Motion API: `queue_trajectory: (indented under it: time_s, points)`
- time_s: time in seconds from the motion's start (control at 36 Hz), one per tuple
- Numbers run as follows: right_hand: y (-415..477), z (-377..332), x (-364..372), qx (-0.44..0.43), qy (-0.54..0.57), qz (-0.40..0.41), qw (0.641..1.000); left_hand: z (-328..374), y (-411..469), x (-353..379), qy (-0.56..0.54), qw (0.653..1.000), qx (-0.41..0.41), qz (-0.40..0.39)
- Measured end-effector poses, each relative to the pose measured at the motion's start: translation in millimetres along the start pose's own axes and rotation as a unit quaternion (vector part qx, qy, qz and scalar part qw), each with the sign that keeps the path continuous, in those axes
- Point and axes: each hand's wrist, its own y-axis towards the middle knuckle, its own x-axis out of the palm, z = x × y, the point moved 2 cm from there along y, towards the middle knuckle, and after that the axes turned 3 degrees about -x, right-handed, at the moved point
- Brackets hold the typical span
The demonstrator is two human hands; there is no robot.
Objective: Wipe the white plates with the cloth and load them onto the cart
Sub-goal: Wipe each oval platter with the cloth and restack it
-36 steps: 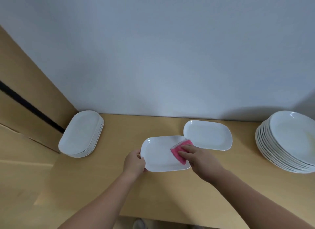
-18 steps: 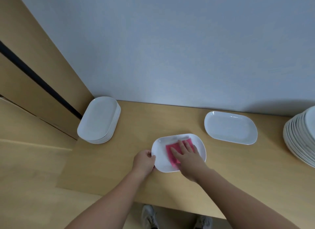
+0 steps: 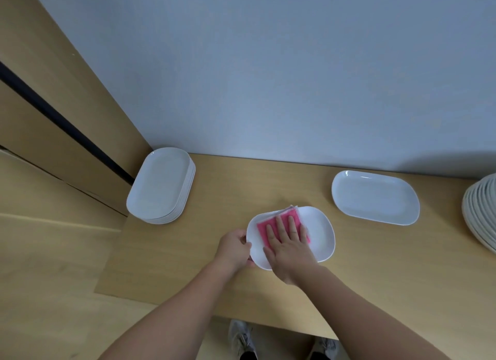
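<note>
A white oblong plate [image 3: 320,233] lies flat on the wooden table [image 3: 402,265] in front of me. A folded pink cloth [image 3: 264,229] lies on its left half. My right hand [image 3: 288,241] presses the cloth down with straight, spread fingers. My left hand [image 3: 234,248] grips the plate's left rim, fingers curled round the edge. A second single white oblong plate [image 3: 375,197] lies on the table to the right, apart from both hands.
A stack of several white oblong plates [image 3: 161,185] sits at the table's back left corner against a wooden panel [image 3: 61,112]. A stack of round white plates [image 3: 480,209] stands at the right edge. A grey wall [image 3: 268,78] runs behind. My shoes [image 3: 241,338] show below the table's front edge.
The plate came down flat on the table. My right hand went from pinching the cloth to pressing it flat and slid it leftward across the plate. The camera tilted down.
</note>
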Motion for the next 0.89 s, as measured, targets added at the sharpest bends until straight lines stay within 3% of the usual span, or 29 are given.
queue_trajectory:
  time_s: [0.17, 0.36, 0.53, 0.67, 0.89]
  points:
    - [-2.6, -9.3, 2.4, -0.084, -0.016, -0.018, 0.996, 1.0, -0.9, 1.8, -0.05, 0.998, -0.033, -0.004]
    - [-10.4, -5.8, 7.0, -0.135, -0.041, -0.025, 0.99, 2.3, 1.7, 3.1, -0.035, 0.998, -0.039, 0.024]
    - [-21.4, 6.2, 5.3, -0.2, -0.055, -0.026, 0.978, 6.5, 5.9, 4.1, 0.039, 0.998, -0.027, 0.047]
    - [-29.4, 19.8, 3.9, -0.221, -0.048, -0.028, 0.974, 12.7, 7.9, 10.3, 0.23, 0.969, 0.046, 0.08]
    - [-46.9, 60.1, -4.8, -0.223, -0.055, -0.017, 0.973, 10.7, 6.6, 11.3, 0.214, 0.973, 0.054, 0.068]
